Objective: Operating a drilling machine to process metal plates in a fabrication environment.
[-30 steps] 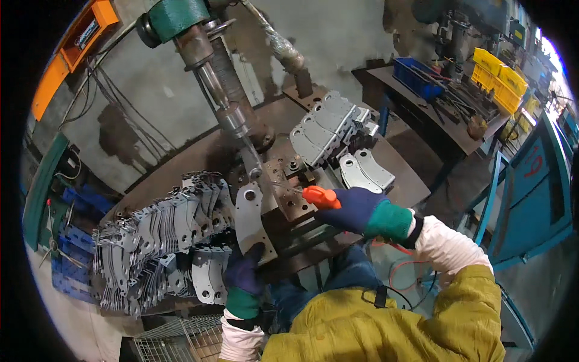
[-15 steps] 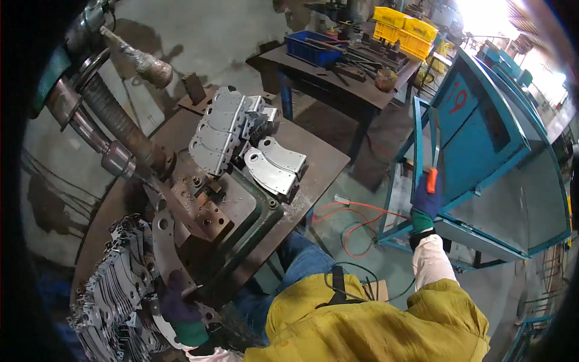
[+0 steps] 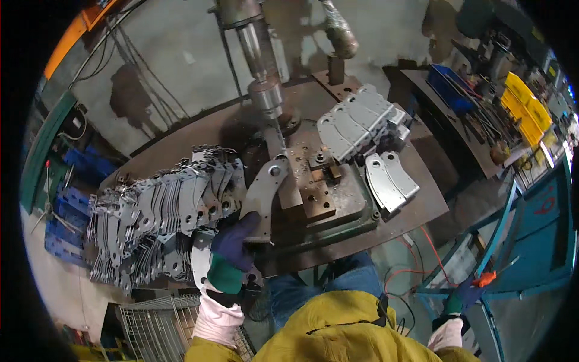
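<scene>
My left hand point(image 3: 234, 244), in a dark purple and green glove, is closed on the lower end of a curved grey metal plate point(image 3: 260, 194) with a round hole. The plate's upper end lies by the drill press spindle point(image 3: 265, 96) and a steel block point(image 3: 283, 187). Low on the right, my right hand point(image 3: 463, 297) is closed round a file with an orange handle point(image 3: 484, 279); its thin blade points up to the right. Left of the held plate, many similar plates point(image 3: 175, 196) stand in dense rows. Another plate point(image 3: 202, 259) lies beneath my left hand.
Beyond the drilled steel fixture point(image 3: 316, 202) sit a stack of silver plates point(image 3: 356, 123) and a smaller pair point(image 3: 391, 181). A blue metal frame point(image 3: 543, 223) stands at right. A wire basket point(image 3: 157, 323) is below the table, and an orange hose point(image 3: 416, 268) lies on the floor.
My view has swung left, so the bench shifts toward the middle. My right hand with the file has dropped lower; my left hand still grips the plate, whose upper end is beside the spindle.
</scene>
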Demonstrator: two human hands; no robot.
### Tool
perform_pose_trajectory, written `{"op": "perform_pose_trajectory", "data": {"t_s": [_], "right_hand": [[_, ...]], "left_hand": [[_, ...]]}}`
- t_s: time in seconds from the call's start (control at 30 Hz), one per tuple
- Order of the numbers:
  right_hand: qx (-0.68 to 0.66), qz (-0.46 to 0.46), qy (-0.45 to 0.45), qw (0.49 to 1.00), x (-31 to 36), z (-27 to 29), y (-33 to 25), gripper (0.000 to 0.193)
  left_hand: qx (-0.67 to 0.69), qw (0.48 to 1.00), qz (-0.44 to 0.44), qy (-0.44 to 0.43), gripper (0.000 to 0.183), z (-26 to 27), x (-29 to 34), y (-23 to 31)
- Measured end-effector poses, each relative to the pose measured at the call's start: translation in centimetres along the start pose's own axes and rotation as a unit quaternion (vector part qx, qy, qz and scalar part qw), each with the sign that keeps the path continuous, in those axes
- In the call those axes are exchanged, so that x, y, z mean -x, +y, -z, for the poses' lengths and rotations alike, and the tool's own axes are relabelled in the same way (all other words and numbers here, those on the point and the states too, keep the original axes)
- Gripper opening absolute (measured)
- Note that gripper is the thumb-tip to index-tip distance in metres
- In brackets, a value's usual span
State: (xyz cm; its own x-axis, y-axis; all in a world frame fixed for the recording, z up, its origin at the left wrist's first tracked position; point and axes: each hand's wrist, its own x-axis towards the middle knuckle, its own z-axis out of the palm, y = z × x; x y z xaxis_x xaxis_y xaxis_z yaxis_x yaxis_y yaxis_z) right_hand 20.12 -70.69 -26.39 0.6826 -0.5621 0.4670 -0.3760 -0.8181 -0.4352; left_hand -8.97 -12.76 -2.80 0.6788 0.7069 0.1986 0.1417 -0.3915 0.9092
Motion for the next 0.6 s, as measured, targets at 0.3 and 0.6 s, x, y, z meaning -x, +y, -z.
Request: {"op": "perform_pose_trajectory", "data": {"t_s": [0.3, 0.6], "right_hand": [[-0.183, 0.308, -0.437, 0.825, 4.6, -2.7, -12.0, 0.041], [-0.572, 0.410, -0.357, 0.614, 3.5, 17.7, -45.4, 0.041]], "left_hand": [[-0.031, 0.998, -0.014, -0.055, 0.057, 0.6, -2.1, -7.6], [-0.048, 0.998, 0.028, 0.024, 0.034, -4.4, -2.7, -3.0]]}}
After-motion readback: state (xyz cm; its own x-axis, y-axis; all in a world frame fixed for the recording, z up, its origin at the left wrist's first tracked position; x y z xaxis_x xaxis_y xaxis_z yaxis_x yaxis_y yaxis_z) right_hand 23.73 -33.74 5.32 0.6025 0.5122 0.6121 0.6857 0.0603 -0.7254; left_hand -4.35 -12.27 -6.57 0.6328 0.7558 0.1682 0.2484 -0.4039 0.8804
